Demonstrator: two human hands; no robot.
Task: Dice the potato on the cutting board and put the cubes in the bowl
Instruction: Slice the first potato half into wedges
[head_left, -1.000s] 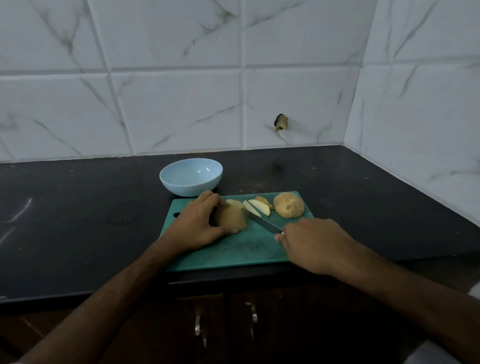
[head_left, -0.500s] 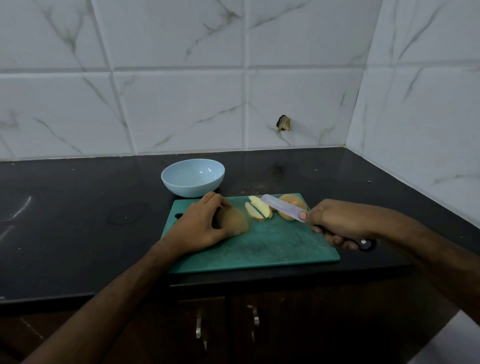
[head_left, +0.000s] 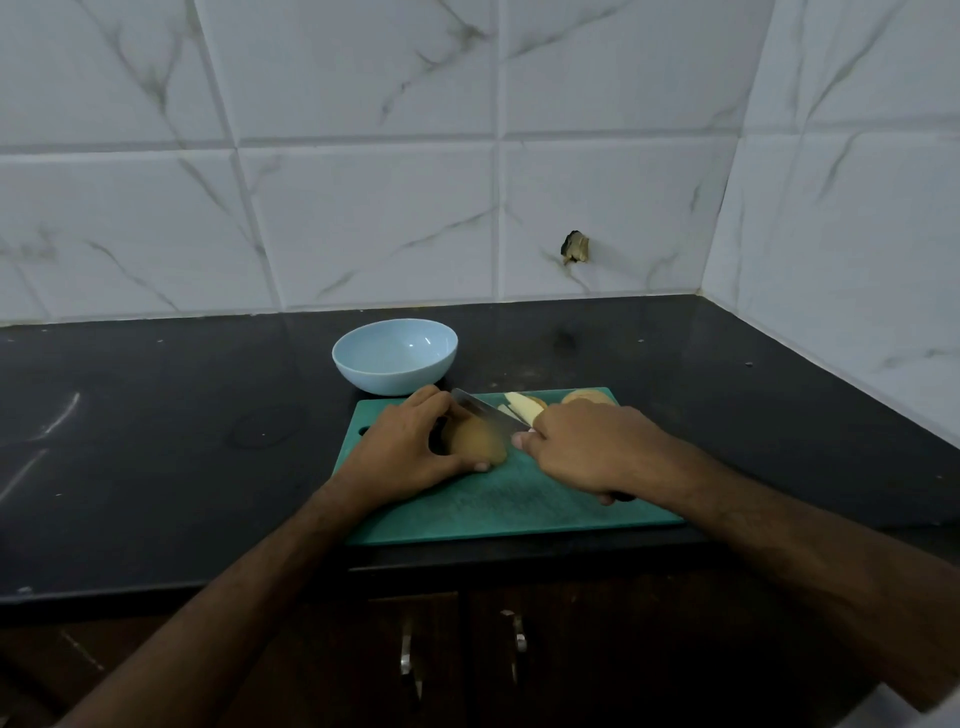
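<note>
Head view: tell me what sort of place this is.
Most likely a home kitchen. A dark counter runs into a corner of marble-look wall tiles, with cupboard handles below. On it lie a green cutting board with a potato being cut, and a bowl.

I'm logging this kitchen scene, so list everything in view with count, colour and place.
bowl: one, light blue, empty, on the counter just behind the board's left end.
cutting board: one, green, at the counter's front edge.
potato piece: one, brown-skinned, on the board, under the left hand.
potato slices: a few, pale, near the board's back edge.
potato half: one, tan, at the board's back right corner.
knife: one, silver blade, resting across the held piece.
counter: one, black.
wall tiles: white marble.
cabinet handles: two, metal, below the counter.
left hand: grips the potato piece.
right hand: holds the knife.
</note>
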